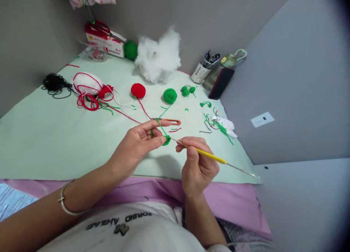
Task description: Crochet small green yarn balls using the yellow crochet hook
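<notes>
My left hand (139, 140) pinches a small green crochet piece (166, 140) between thumb and fingers, its index finger stretched out. Green yarn runs from that piece up past the index finger to a green yarn ball (170, 96) on the table. In my right hand (199, 164) is a crochet hook (210, 155) with a yellow grip and metal ends, held like a pen. The hook's tip meets the crochet piece. Just behind the left fingertips lies an orange-handled thread snipper (172, 121), partly covered by the hand.
Behind stand a red ball (138, 90), white stuffing (158, 57), a pen cup (201, 72), a bottle (218, 71) and a phone (222, 83). Tangled yarn (89, 88) lies left, yarn scraps (221, 126) right. Scissors (105, 28) rest on a box (109, 46). Grey panels enclose the table.
</notes>
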`<action>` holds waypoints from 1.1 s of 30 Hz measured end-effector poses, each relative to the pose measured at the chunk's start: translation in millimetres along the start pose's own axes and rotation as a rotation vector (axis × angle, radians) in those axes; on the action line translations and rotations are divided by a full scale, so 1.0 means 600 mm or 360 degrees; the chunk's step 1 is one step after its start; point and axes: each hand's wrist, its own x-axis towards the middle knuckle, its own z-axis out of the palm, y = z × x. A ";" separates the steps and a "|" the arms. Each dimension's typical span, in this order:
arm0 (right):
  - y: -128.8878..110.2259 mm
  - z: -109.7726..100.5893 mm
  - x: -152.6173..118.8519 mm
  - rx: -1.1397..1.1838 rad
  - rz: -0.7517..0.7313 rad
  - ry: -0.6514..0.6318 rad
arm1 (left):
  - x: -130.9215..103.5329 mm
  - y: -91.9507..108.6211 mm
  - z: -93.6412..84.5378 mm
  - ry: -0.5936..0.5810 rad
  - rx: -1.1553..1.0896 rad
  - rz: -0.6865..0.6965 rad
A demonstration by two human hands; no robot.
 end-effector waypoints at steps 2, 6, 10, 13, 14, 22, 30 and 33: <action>-0.001 -0.003 0.001 0.0097 0.0134 0.0032 | -0.001 0.002 -0.001 0.0001 0.0029 0.0019; 0.006 -0.002 0.006 0.0342 0.0326 -0.0023 | -0.006 0.003 0.002 -0.0066 0.0053 -0.0011; 0.008 0.003 0.011 0.0328 0.0231 -0.0108 | -0.005 -0.002 0.004 -0.0142 0.0025 -0.0026; 0.007 0.004 0.010 0.0204 0.0154 -0.0117 | -0.003 -0.005 0.006 -0.0110 -0.0044 0.0007; 0.008 0.004 0.009 0.0135 0.0104 -0.0120 | -0.002 -0.005 0.007 -0.0108 -0.0082 0.0000; 0.028 0.004 -0.008 -0.0385 -0.0430 -0.0184 | 0.007 -0.004 0.015 -0.0173 -0.0523 -0.0312; 0.010 0.005 0.017 0.0107 0.0062 -0.0143 | 0.004 -0.007 0.007 -0.0160 -0.0211 -0.0138; 0.015 0.007 0.015 0.0060 0.0037 -0.0149 | -0.001 -0.007 0.011 -0.0165 -0.0190 -0.0102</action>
